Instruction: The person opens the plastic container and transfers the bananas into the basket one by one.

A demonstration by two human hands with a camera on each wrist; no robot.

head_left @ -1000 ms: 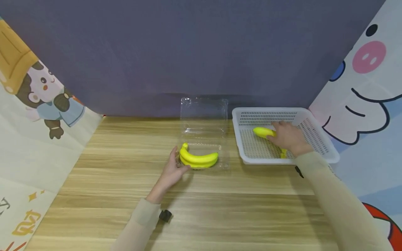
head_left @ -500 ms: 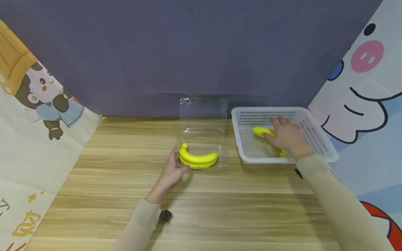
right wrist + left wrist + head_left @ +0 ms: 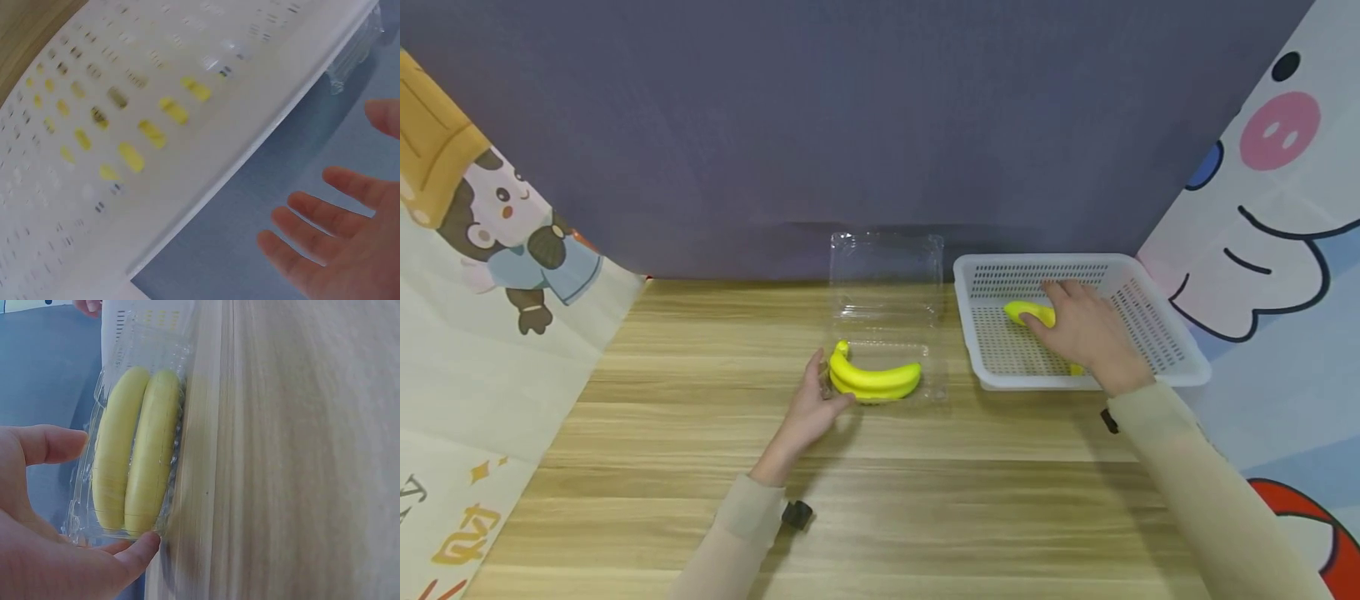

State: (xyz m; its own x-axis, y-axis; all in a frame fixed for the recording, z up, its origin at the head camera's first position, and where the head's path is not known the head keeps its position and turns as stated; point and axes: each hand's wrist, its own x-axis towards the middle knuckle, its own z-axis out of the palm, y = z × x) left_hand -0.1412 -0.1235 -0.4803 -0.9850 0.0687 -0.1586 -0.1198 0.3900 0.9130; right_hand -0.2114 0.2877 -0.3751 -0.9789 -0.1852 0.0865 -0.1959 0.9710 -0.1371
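Two yellow bananas [image 3: 876, 382] lie side by side in a clear plastic clamshell box [image 3: 887, 329], its lid standing up against the back. My left hand [image 3: 811, 408] spans the box's front left corner, thumb along the front edge. In the left wrist view its fingers are fairly straight and touch the box's end. Over the white basket [image 3: 983, 383], my right hand [image 3: 1086, 333] covers part of another banana [image 3: 1026, 312]; a yellow end [image 3: 1077, 369] shows below the palm. In the right wrist view the right hand's fingers are spread, with nothing visibly gripped.
The basket has perforated walls and stands right of the box on the wood-grain table [image 3: 880, 508]. A dark grey backdrop [image 3: 880, 125] rises behind both. Cartoon-printed sheets hang at the left [image 3: 497, 367] and right [image 3: 1285, 375].
The right hand has shifted slightly within the basket, its thumb moving left over the banana, and less of the lower yellow end shows. The left hand, box and its bananas stay put.
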